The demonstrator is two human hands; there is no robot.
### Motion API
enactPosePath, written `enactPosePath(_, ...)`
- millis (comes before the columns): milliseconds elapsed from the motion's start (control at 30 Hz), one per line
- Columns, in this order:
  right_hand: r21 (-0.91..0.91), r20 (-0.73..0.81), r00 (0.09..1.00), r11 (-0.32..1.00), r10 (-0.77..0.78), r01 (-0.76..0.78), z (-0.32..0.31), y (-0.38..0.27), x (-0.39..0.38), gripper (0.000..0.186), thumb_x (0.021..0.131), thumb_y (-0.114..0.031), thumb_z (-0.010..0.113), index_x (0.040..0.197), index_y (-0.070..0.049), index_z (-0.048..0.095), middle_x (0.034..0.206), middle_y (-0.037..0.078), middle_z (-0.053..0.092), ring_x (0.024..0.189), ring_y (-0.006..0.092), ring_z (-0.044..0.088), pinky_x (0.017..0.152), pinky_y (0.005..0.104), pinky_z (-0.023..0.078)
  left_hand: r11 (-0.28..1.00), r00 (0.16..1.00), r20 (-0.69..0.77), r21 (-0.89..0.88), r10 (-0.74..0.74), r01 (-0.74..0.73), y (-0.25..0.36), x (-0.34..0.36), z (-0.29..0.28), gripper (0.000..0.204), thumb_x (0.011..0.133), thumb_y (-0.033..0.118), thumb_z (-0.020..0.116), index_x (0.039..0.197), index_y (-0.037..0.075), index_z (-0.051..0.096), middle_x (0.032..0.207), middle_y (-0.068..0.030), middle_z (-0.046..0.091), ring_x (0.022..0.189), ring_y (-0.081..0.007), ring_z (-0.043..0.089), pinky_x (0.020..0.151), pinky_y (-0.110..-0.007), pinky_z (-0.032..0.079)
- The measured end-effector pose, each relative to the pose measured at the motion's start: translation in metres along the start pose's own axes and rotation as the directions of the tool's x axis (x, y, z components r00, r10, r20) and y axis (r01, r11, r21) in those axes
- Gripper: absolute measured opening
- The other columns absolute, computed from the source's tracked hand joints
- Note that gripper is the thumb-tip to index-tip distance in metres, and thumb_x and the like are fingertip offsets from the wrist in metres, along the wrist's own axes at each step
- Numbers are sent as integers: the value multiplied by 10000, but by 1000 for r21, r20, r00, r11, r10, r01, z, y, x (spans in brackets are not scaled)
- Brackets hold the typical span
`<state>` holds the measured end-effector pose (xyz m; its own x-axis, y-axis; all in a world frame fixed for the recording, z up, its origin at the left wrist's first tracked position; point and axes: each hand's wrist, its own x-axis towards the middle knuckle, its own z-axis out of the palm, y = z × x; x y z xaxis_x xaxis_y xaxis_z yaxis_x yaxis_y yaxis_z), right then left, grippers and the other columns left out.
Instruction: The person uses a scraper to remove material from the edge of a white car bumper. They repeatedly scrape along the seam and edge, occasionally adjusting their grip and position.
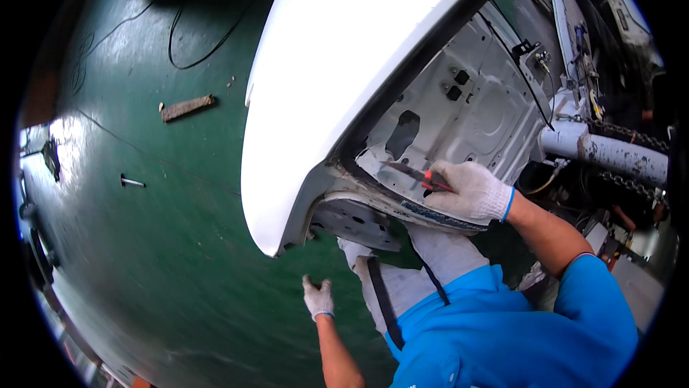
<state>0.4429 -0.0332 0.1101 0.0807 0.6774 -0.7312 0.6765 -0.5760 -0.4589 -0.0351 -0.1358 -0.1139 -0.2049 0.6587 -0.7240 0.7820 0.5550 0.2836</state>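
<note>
I see a screwdriver (pixel 420 175) with a red handle sticking out to the left of my right hand (pixel 470 190), its dark shaft lying against the bare inner metal of a white car body (pixel 323 65), just above the curved lower edge of the opening. The car panel arches up and away from that hand, and a grey pipe (pixel 610 152) with chains beside it sits off to its right. Below and to the left of my left hand (pixel 318 297) spreads a green painted floor (pixel 165 230), with a strip of wood (pixel 186 107) and a black cable (pixel 201 47) lying far beyond it. My gloved right hand is closed around the screwdriver's handle. My gloved left hand hangs free with its fingers loosely spread, touching nothing, just under the panel's lower tip.
</note>
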Motion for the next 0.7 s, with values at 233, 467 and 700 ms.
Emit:
enactPosePath(233, 168, -63, 995, 982, -72, 82, 16, 4, 0, 577, 921, -484, 685, 1204, 13, 604, 893, 301, 690, 901, 480, 699, 794, 524, 536, 861, 976, 176, 507, -131, 24, 50, 5, -12, 511, 987, 508, 637, 1043, 18, 771, 1007, -220, 769, 983, -418, 735, 880, -516, 565)
enactPosePath(467, 322, -106, 989, 938, -102, 131, 20, 2, 4, 514, 963, -461, 678, 1163, 7, 604, 850, 292, 677, 854, 469, 698, 742, 520, 528, 943, 873, 379, 10, 305, -334, 137, -12, -33, 399, 986, 302, 711, 1222, -19, 704, 1132, -203, 772, 1045, -314, 754, 932, -392, 569)
enactPosePath(700, 620, -360, 930, 726, -73, 297, 21, 9, 1, 434, 984, -404, 681, 1148, -9, 609, 849, 260, 676, 836, 452, 697, 734, 493, 533, 750, 764, 91, -294, 639, -593, 300, -51, -44, 264, 983, 113, 733, 1203, -30, 703, 1058, -145, 767, 939, -197, 733, 859, -326, 582)
